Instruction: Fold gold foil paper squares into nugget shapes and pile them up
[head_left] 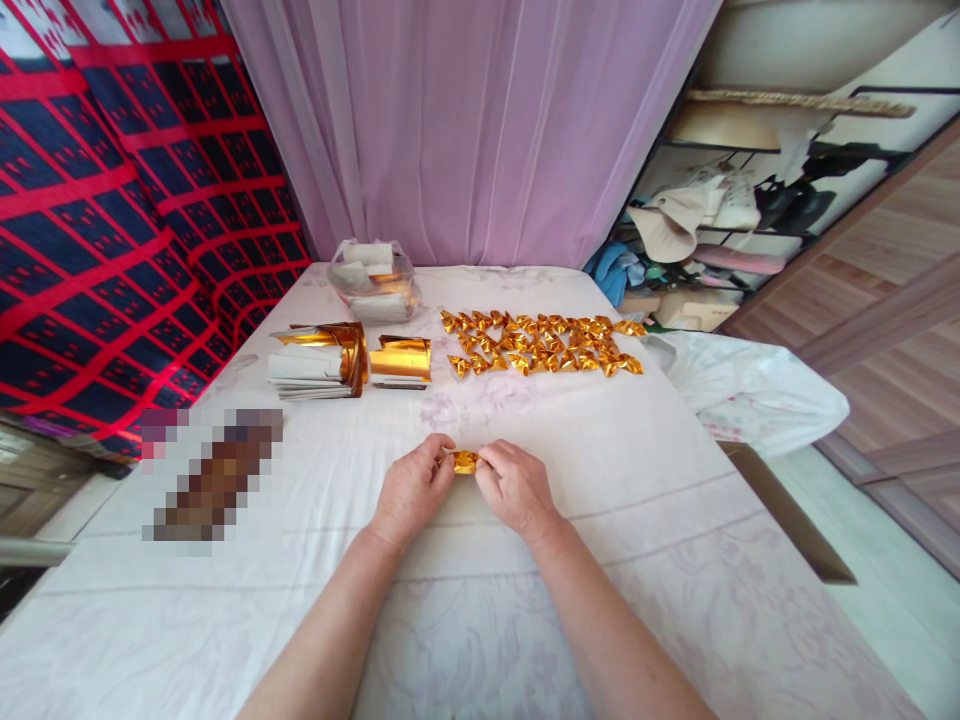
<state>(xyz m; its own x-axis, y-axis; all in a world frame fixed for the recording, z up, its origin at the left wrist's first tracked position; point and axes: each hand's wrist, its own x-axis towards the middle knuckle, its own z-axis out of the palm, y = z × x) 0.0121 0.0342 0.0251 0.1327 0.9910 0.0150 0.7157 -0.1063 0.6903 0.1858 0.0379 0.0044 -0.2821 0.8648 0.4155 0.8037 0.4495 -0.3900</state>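
My left hand (411, 490) and my right hand (516, 487) meet over the white cloth, both pinching a small folded piece of gold foil paper (465, 462) between their fingertips. Farther back lie several finished gold foil folds (541, 343) set out in rows. To the left of those sit a stack of gold foil sheets (321, 360) and a smaller curled gold sheet (400, 359).
A clear plastic container (373, 280) with paper in it stands at the back of the cloth-covered surface (465, 600). A pixelated patch (214, 480) lies at left. A white plastic bag (750, 385) rests at the right edge, a purple curtain (465, 120) hangs behind.
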